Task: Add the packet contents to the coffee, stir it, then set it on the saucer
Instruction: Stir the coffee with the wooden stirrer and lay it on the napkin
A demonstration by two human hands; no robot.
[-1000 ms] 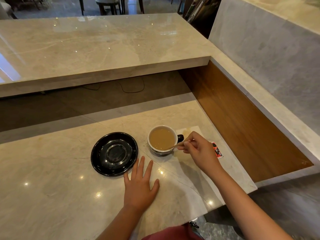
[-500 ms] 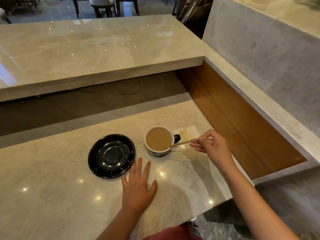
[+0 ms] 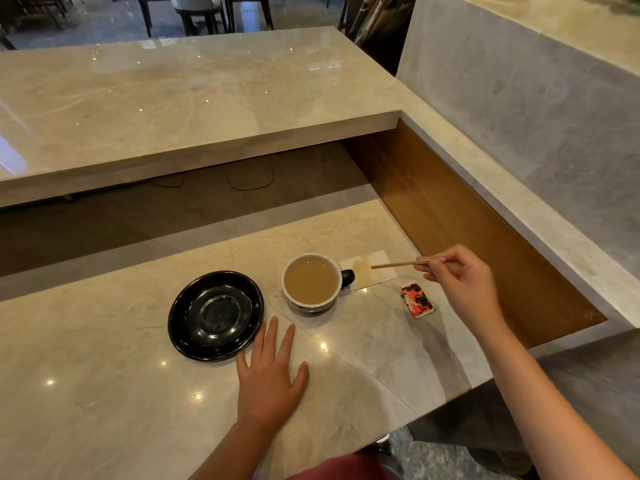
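Observation:
A cup of milky coffee (image 3: 311, 282), white inside with a black handle, stands on the marble counter. To its left lies an empty black saucer (image 3: 215, 315). My right hand (image 3: 457, 277) pinches a thin wooden stirrer (image 3: 394, 265) and holds it level above a stained white napkin (image 3: 367, 270), right of the cup. A red and black packet (image 3: 416, 301) lies on the counter below that hand. My left hand (image 3: 270, 372) rests flat on the counter, fingers spread, just in front of the saucer's right edge.
The lower marble counter (image 3: 104, 393) ends at a wooden side panel (image 3: 467, 230) on the right. A raised marble shelf (image 3: 173, 105) overhangs at the back, with cables on the floor beneath. Chairs stand far behind.
My right hand has lifted the stirrer out of the coffee and carried it right, over the napkin. The packet, hidden before, now shows. The left hand has stayed put.

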